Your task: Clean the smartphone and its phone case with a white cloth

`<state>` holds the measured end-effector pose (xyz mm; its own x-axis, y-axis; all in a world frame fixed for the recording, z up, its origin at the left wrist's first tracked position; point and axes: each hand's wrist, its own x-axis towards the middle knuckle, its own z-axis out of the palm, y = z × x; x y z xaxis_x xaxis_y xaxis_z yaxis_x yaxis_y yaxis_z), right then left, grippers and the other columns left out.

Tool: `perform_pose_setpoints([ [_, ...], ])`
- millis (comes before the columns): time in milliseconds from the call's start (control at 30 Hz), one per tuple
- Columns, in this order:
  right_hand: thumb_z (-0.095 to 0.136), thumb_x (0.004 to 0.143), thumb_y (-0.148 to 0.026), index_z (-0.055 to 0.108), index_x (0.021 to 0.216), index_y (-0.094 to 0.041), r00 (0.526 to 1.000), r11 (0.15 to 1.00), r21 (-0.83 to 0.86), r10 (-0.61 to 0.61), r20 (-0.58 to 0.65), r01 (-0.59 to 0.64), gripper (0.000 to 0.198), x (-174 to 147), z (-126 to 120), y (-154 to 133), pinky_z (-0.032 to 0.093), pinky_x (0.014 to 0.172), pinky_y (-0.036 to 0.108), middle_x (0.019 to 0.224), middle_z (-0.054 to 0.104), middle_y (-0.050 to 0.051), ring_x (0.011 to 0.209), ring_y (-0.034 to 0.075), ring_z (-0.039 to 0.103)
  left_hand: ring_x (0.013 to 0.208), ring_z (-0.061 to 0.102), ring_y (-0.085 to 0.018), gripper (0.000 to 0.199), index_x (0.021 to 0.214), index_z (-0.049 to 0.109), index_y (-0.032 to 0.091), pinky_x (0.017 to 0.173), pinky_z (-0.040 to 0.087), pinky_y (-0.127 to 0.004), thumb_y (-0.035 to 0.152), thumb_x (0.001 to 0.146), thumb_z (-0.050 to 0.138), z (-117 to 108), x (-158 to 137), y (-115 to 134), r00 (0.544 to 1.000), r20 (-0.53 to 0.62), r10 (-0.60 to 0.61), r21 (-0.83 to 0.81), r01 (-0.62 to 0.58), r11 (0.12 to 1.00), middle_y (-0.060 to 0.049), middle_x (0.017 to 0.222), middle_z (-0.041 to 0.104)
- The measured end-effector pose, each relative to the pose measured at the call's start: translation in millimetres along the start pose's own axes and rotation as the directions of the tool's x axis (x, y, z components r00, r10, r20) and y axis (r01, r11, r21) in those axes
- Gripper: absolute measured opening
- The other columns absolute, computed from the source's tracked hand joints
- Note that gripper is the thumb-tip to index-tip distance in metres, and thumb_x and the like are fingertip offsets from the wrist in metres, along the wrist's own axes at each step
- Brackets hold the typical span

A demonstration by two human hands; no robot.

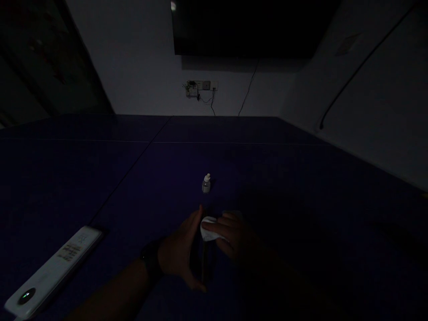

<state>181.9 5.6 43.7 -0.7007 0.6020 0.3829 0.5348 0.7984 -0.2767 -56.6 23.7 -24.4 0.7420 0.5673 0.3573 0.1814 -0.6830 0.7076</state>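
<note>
My left hand (180,249), with a dark band at the wrist, curves around a thin, dark, flat object (203,261). Its fingertips are at the far end and its thumb at the near end. The object's narrow edge faces up, but the dim light hides its kind. A crumpled white cloth (207,232) is pinched in my right hand (232,234) and pressed against the far part of that edge. Just beyond both hands stands a small clear bottle (206,185) with a white top, upright and untouched.
A long white device (55,272) with a small lit display lies at the left on the dark blue surface (160,178). Farther off are wall sockets with cables (200,85) and a large dark screen (247,26). A black cable (364,62) runs down the right wall.
</note>
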Motion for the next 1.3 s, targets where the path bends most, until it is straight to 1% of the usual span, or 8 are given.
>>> perform_pose_setpoints([
  [200,0.056,0.088,-0.03,0.066,0.124,-0.023,0.976,0.983,0.064,-0.177,0.126,0.17,0.038,-5.2,-0.3,-9.6,0.037,0.07,0.035,0.087,0.072,0.003,0.075,0.021,0.053,0.15,0.012,-0.052,0.177,0.155,-0.027,0.025,0.119,0.018,-0.067,0.069,0.034,0.094,-1.1,1.5,0.0,0.999,-0.002,0.036,0.004,-0.036,0.999,-0.022,0.167,0.0],
  [367,0.056,0.086,-0.024,0.067,0.123,-0.026,0.992,0.992,0.017,-0.127,0.023,0.126,0.038,-7.7,4.3,-12.8,0.035,0.07,0.035,0.087,0.073,0.004,0.078,0.021,0.054,0.15,0.011,-0.051,0.178,0.154,-0.03,0.024,0.12,0.016,-0.066,0.07,0.034,0.094,-2.6,-0.4,1.4,1.0,0.02,-0.023,-0.005,0.023,1.0,-0.022,0.167,-0.002],
  [600,0.057,0.089,-0.031,0.065,0.122,-0.024,0.975,0.975,0.034,-0.219,0.022,0.219,0.035,-8.1,3.7,-11.1,0.034,0.068,0.036,0.082,0.071,0.002,0.07,0.02,0.051,0.149,0.014,-0.051,0.176,0.155,-0.027,0.025,0.119,0.017,-0.066,0.071,0.035,0.093,-5.4,-0.1,4.3,0.999,0.032,-0.017,0.01,0.017,1.0,-0.021,0.168,0.001],
  [800,0.05,0.091,-0.02,0.062,0.133,-0.019,1.0,0.999,-0.04,-0.022,0.009,0.022,0.044,-6.5,4.4,-1.7,0.039,0.076,0.038,0.094,0.073,0.008,0.082,0.023,0.053,0.149,0.015,-0.051,0.175,0.156,-0.025,0.026,0.12,0.019,-0.064,0.072,0.035,0.092,-5.1,2.6,4.7,0.999,-0.002,0.034,0.033,-0.034,0.999,-0.02,0.168,0.001],
  [967,0.057,0.09,-0.034,0.068,0.123,-0.027,0.972,0.981,0.107,-0.175,0.156,0.16,0.036,-8.4,3.0,-7.5,0.036,0.071,0.036,0.08,0.071,0.002,0.071,0.021,0.049,0.149,0.013,-0.052,0.175,0.156,-0.026,0.023,0.12,0.019,-0.065,0.073,0.036,0.091,-4.0,4.0,4.3,0.999,0.012,0.041,0.04,-0.041,0.998,-0.022,0.168,0.001],
  [1033,0.056,0.088,-0.031,0.069,0.123,-0.028,0.984,0.988,0.103,-0.131,0.123,0.118,0.037,-7.6,5.3,-7.5,0.035,0.07,0.036,0.08,0.07,0.002,0.072,0.021,0.048,0.149,0.014,-0.053,0.176,0.156,-0.026,0.023,0.119,0.02,-0.065,0.074,0.035,0.091,-3.8,4.2,4.3,0.999,0.004,0.036,0.041,-0.036,0.998,-0.022,0.168,0.001],
  [1167,0.047,0.088,-0.017,0.067,0.129,-0.017,0.999,0.999,0.036,0.026,-0.029,-0.025,0.045,-3.7,7.5,-4.4,0.034,0.067,0.035,0.086,0.072,0.008,0.075,0.022,0.05,0.149,0.017,-0.051,0.174,0.157,-0.024,0.026,0.12,0.021,-0.064,0.074,0.036,0.091,-3.3,4.5,3.9,0.999,-0.007,0.033,0.029,-0.033,0.999,-0.02,0.168,0.005],
  [1300,0.052,0.089,-0.027,0.07,0.121,-0.021,0.985,0.984,0.115,-0.147,0.093,0.136,0.037,-5.8,0.9,-7.8,0.033,0.066,0.035,0.079,0.072,0.004,0.07,0.021,0.049,0.148,0.016,-0.053,0.177,0.157,-0.023,0.022,0.119,0.021,-0.066,0.074,0.033,0.092,-1.8,5.3,2.2,0.999,-0.009,0.042,0.054,-0.041,0.998,-0.023,0.167,0.005],
])
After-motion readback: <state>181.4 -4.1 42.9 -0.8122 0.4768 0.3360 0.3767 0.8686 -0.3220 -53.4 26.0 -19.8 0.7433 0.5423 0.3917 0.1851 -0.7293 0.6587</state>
